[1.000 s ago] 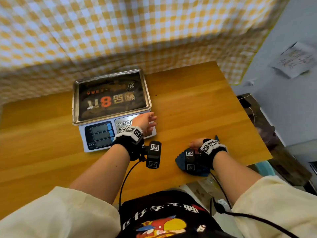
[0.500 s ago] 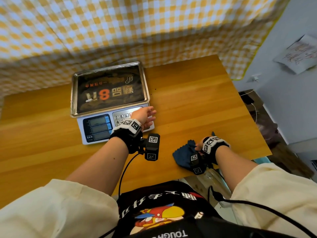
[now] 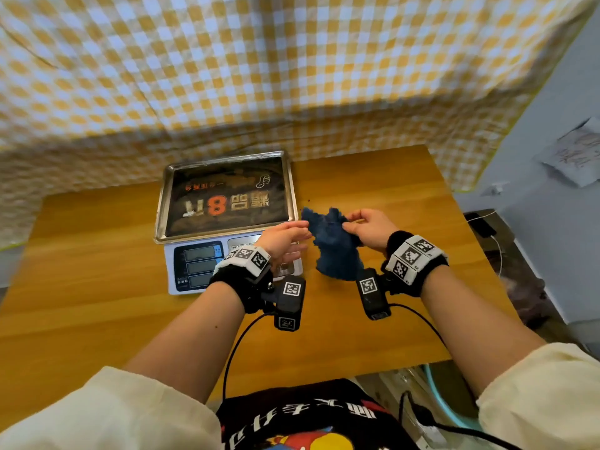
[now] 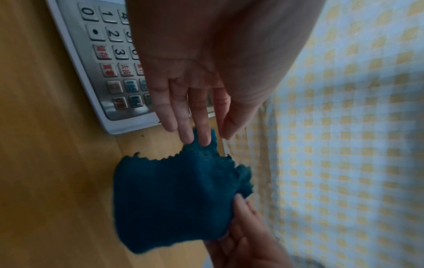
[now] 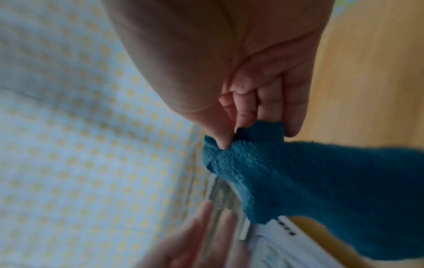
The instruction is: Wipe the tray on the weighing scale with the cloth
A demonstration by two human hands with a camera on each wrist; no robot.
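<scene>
A metal tray point(image 3: 291, 190) with a dark printed liner sits on a white weighing scale point(image 3: 201, 264) at the back of the wooden table. My right hand point(image 3: 367, 227) pinches a dark blue cloth point(image 3: 334, 248) between thumb and fingers and holds it in the air just right of the scale. In the right wrist view the thumb point(image 5: 218, 134) presses on the cloth point(image 5: 298, 177). My left hand point(image 3: 285, 237) is stretched out flat above the keypad point(image 4: 114, 59), its fingertips point(image 4: 204, 139) at the edge of the cloth point(image 4: 174, 195).
A yellow-and-white checked fabric point(image 3: 292, 76) hangs behind and over the table's far edge. The wooden table point(image 3: 81, 287) spreads left and in front of the scale. A dark cabinet with a cable point(image 3: 487, 228) stands off the right edge, by a grey wall.
My right hand has lifted the cloth from the table's front edge up and forward to beside the scale. My left hand has come off the keypad and reached right to the cloth.
</scene>
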